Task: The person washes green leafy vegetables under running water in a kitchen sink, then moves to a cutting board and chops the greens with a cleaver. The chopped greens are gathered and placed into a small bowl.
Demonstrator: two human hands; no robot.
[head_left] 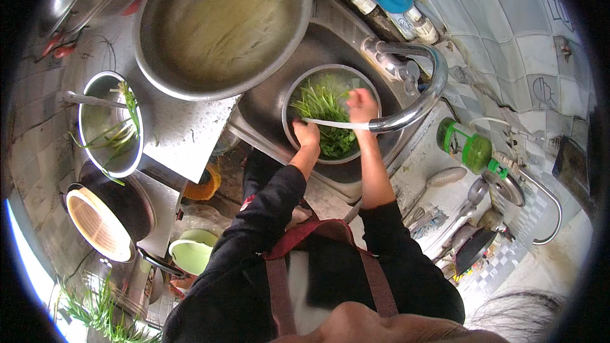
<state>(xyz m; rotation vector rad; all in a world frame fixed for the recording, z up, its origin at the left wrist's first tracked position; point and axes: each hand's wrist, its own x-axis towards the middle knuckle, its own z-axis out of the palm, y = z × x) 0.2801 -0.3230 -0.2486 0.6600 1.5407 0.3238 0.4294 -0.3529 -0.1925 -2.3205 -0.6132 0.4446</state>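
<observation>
A steel bowl (pixel 298 86) of leafy greens (pixel 324 105) stands in the sink (pixel 267 105). A thin stream of water (pixel 337 124) runs from the curved steel tap (pixel 422 98) across the bowl. My left hand (pixel 308 134) is at the bowl's near side, fingers closed in the greens. My right hand (pixel 362 105) is over the bowl's right side by the tap's mouth, fingers curled on the greens. Both black sleeves are pushed up.
A large steel basin (pixel 222 25) of pale noodles in water sits on the counter to the left of the sink. Further left are a steel pot (pixel 105 124) with green scraps and a black pot (pixel 108 216). A green bottle (pixel 467 146) and ladles (pixel 445 181) lie at the right.
</observation>
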